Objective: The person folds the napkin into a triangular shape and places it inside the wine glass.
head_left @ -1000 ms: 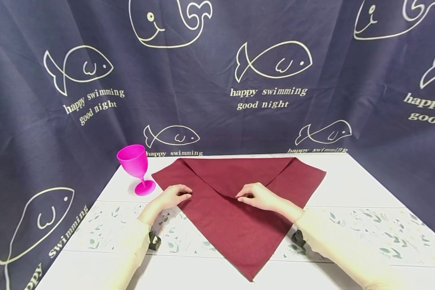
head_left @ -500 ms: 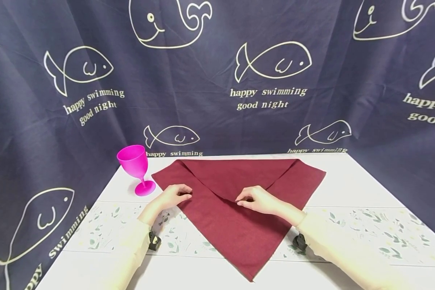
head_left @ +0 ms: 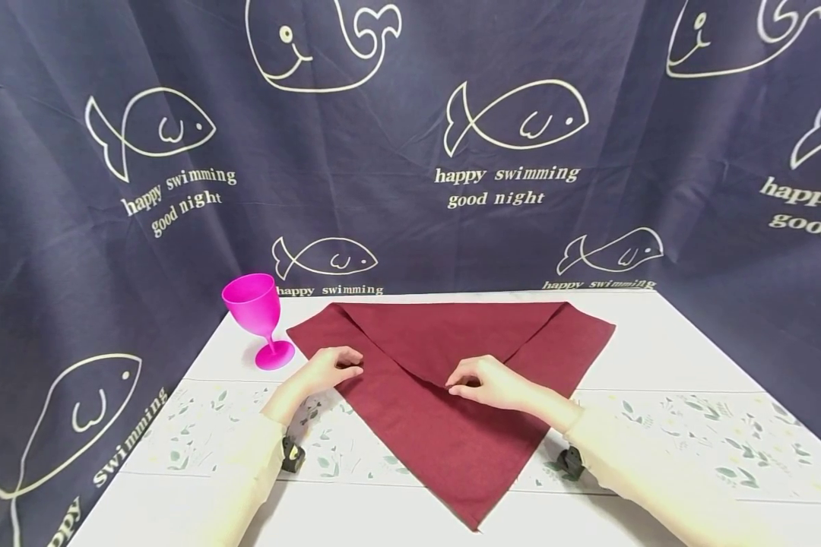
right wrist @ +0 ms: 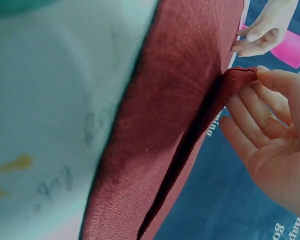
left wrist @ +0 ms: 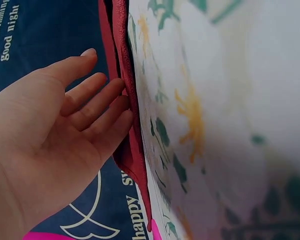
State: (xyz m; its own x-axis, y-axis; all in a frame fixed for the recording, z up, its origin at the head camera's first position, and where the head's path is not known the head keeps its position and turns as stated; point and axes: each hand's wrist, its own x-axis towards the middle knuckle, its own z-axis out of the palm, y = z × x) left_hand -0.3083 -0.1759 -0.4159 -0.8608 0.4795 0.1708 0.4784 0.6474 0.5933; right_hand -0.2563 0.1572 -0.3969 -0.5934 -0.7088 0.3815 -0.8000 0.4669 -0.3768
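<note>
A dark red cloth napkin (head_left: 445, 448) lies on the table with its far corner folded toward the person, one point aimed at the near edge. My right hand (head_left: 496, 382) pinches the tip of the folded-over flap (head_left: 445, 334) between thumb and fingers; the right wrist view shows the corner (right wrist: 242, 75) raised off the layer below. My left hand (head_left: 324, 371) rests at the napkin's left edge, and in the left wrist view its fingers (left wrist: 102, 107) are relaxed, fingertips right at the cloth, with nothing gripped.
A bright pink goblet (head_left: 253, 308) stands upright at the table's back left, beyond the left hand. The white table (head_left: 657, 448) has a leaf-patterned band across it. A dark blue curtain (head_left: 397, 190) with fish drawings hangs behind and at both sides.
My right hand has drawn the flap's tip slightly toward the person, and the fold line at the back has come a little nearer too. The left hand stays in place.
</note>
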